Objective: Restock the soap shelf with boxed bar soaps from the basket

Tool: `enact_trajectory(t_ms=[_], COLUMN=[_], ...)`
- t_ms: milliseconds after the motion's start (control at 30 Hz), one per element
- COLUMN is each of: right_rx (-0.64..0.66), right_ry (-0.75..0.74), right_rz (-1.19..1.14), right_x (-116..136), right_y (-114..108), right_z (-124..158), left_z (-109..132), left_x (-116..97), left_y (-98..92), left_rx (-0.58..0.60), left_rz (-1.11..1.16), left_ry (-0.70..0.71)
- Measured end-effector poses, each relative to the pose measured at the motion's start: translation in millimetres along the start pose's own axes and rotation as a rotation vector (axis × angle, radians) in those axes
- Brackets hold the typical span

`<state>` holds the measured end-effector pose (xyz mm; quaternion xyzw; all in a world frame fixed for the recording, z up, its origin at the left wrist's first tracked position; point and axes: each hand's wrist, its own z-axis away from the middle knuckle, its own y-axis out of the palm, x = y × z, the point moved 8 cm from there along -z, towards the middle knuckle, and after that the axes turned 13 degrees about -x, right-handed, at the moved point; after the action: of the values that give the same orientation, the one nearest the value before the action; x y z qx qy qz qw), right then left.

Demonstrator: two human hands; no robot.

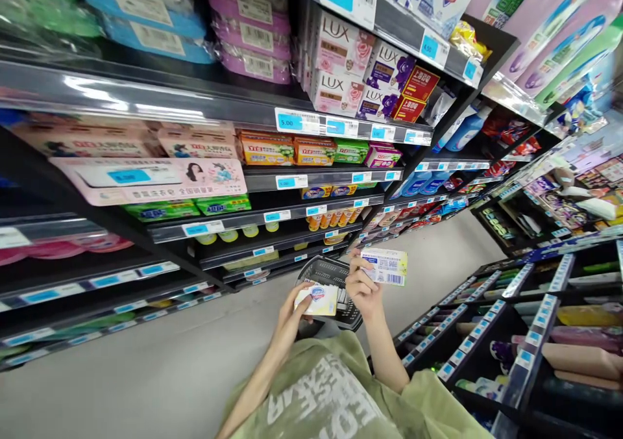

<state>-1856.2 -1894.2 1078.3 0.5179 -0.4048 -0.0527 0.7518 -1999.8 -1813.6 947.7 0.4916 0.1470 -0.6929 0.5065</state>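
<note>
In the head view my left hand (294, 307) is closed round one end of a white and pale yellow soap box (318, 300), its logo face turned up. My right hand (363, 286) grips a second soap box (387, 266) by its left end, with the printed back and barcode facing me. The two boxes are apart, the right one held a little higher. Beneath both hands a dark grey shopping basket (324, 268) shows, partly hidden by the hands and boxes. Something pale lies in the basket, too covered to name.
A shelf of LUX soap boxes (335, 91) and orange soap packs (267, 148) rises ahead on the left. Purple soap dishes (256, 36) stack above. Another shelf rack (530, 322) stands on the right. Grey floor (195, 348) runs between them.
</note>
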Motion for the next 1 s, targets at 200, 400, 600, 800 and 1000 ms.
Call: enact_trajectory(t_ms=[200, 400, 600, 800, 1000], right_rx=[-0.039, 0.013, -0.054, -0.220, -0.400], right_ry=[0.003, 0.060, 0.068, -0.022, -0.423], right_rz=[-0.027, 0.029, 0.005, 0.178, 0.593], right_x=[1, -9, -11, 3, 41], right_y=[8, 8, 2, -1, -12], right_z=[0, 2, -1, -2, 13], left_z=[3, 2, 2, 3, 0], left_x=[4, 7, 7, -4, -1], left_y=[-4.5, -2.0, -5.9, -6.5, -5.0], left_rx=[-0.009, 0.007, -0.014, -0.031, -0.019], left_rz=[-0.009, -0.008, -0.019, -0.079, -0.072], left_ry=[-0.024, -0.019, -0.005, 0.076, 0.065])
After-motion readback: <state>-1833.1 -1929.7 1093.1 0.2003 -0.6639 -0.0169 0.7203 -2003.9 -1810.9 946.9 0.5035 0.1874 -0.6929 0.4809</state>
